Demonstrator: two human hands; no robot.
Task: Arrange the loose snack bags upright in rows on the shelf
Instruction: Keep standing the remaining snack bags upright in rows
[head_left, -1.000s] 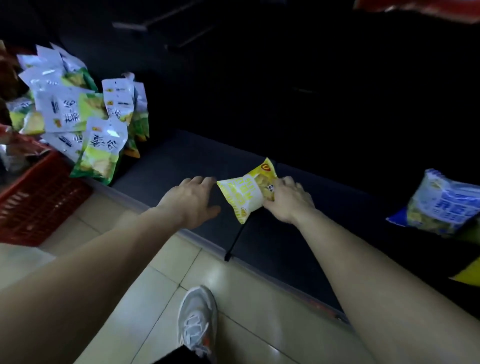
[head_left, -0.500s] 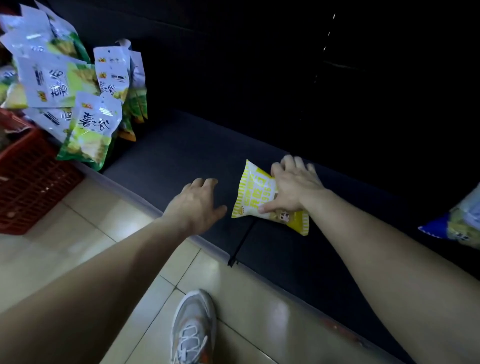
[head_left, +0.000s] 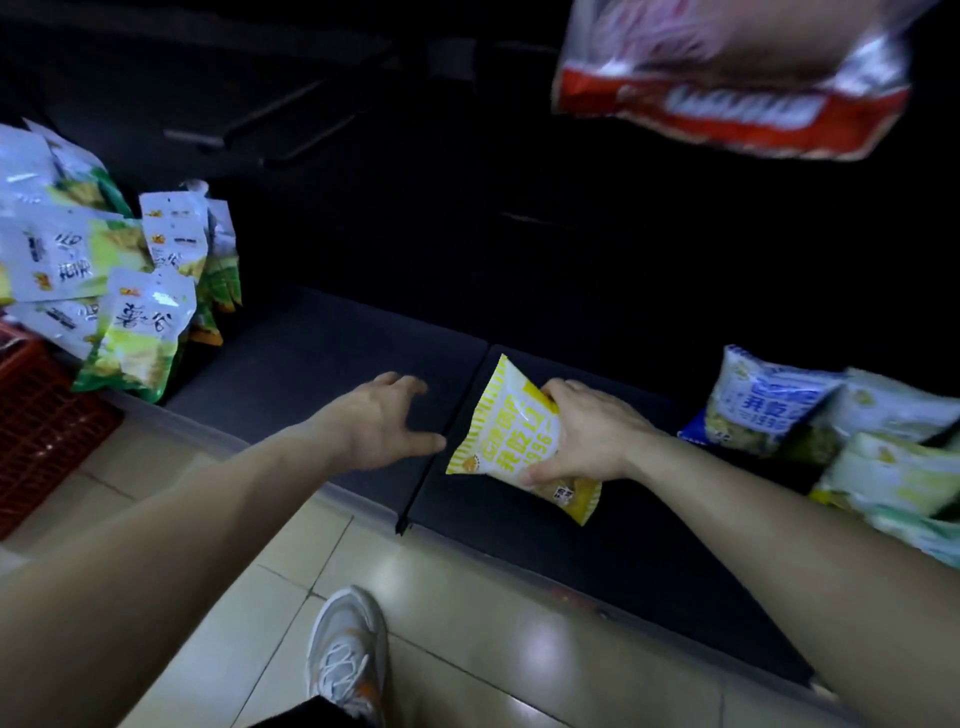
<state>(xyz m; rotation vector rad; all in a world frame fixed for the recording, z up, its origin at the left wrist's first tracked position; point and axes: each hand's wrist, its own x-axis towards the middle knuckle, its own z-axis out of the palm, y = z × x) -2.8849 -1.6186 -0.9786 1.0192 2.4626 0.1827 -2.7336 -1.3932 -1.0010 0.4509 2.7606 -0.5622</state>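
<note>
R hand (head_left: 592, 436) grips the yellow snack bag (head_left: 506, 436) on the low dark shelf (head_left: 311, 364); L hand (head_left: 379, 431) holds nothing.

R fingers curl over the bag's right edge, thumb at its front. The bag is tilted, just right of the shelf's panel seam. L hand hovers near the bag's left side w/ fingers spread, not touching it. White-green bags (head_left: 130, 322) lie piled at far left beside a red basket (head_left: 41, 415). A blue-white bag (head_left: 763, 405) lies at right. A blurred red-white bag (head_left: 727, 93) is at top right.

Head view, close, looking down onto shelf (head_left: 322, 353).
</note>
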